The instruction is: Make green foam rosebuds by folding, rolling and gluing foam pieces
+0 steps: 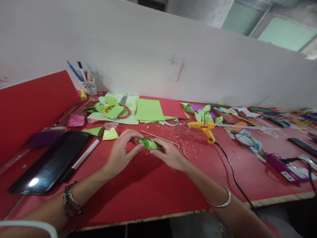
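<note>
Between my two hands is a rolled piece of green paper, its layers coiled in a spiral at the near end. My left hand curves round its left side, with thumb and fingertips against the paper. From the other side, my right hand grips the roll, thumb in front and fingers partly hidden behind. Just beyond the hands lies a thin wooden stick. A small bag of yellow material and a green paper cone rest left of my left hand.
A yellow glue gun with a black cord lies to the right. Green sheets, scissors and rolled green pieces lie toward the wall. At left are a black tablet, a marker and a pen cup. A purple power strip sits right.
</note>
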`<action>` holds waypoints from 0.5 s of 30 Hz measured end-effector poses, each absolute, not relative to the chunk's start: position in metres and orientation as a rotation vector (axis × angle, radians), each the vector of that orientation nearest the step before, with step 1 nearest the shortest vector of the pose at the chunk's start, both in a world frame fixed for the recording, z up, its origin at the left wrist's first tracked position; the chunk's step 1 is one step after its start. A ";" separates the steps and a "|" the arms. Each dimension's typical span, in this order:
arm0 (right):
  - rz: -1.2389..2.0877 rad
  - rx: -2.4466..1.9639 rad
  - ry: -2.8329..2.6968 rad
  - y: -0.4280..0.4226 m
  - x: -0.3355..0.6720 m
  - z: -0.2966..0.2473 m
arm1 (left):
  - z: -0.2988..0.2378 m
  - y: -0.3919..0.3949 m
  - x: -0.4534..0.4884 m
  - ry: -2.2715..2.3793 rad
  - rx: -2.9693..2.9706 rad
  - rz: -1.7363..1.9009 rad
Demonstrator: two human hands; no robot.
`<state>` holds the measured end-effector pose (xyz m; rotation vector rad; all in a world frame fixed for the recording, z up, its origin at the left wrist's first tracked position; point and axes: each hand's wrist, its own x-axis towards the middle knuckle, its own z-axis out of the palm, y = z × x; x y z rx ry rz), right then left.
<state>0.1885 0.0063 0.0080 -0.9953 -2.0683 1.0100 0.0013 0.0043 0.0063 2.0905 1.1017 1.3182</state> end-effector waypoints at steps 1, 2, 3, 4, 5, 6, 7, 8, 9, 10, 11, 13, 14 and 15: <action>1.009 -1.004 -2.067 0.006 0.188 0.008 | 0.006 0.005 0.001 1.097 2.093 1.323; 1.007 -1.011 -2.067 0.006 0.188 0.008 | 0.006 0.005 0.001 1.095 2.098 1.327; 1.009 -1.012 -2.064 0.006 0.188 0.007 | 0.006 0.005 0.002 1.097 2.105 1.331; 1.012 -1.007 -2.061 0.006 0.188 0.007 | 0.006 0.005 0.002 1.099 2.114 1.334; 1.019 -1.000 -2.059 0.006 0.188 0.006 | 0.006 0.005 0.002 1.103 2.124 1.334; 1.027 -0.992 -2.055 0.006 0.188 0.005 | 0.006 0.005 0.002 1.106 2.136 1.331; 1.036 -0.983 -2.052 0.006 0.187 0.005 | 0.007 0.005 0.002 1.107 2.144 1.330; 1.045 -0.976 -2.048 0.006 0.187 0.005 | 0.007 0.005 0.002 1.106 2.150 1.333; 1.051 -0.972 -2.045 0.006 0.187 0.005 | 0.007 0.006 0.002 1.101 2.154 1.339; 1.056 -0.969 -2.043 0.006 0.187 0.005 | 0.007 0.006 0.002 1.096 2.155 1.346; 1.061 -0.965 -2.043 0.006 0.187 0.005 | 0.006 0.006 0.002 1.092 2.153 1.355; 1.088 -0.956 -2.042 0.005 0.187 0.006 | 0.006 0.006 0.001 1.083 2.146 1.368; 1.110 -0.952 -2.040 0.005 0.187 0.006 | 0.005 0.006 0.001 1.079 2.143 1.371; 1.130 -0.949 -2.038 0.005 0.187 0.007 | 0.005 0.006 0.001 1.074 2.139 1.376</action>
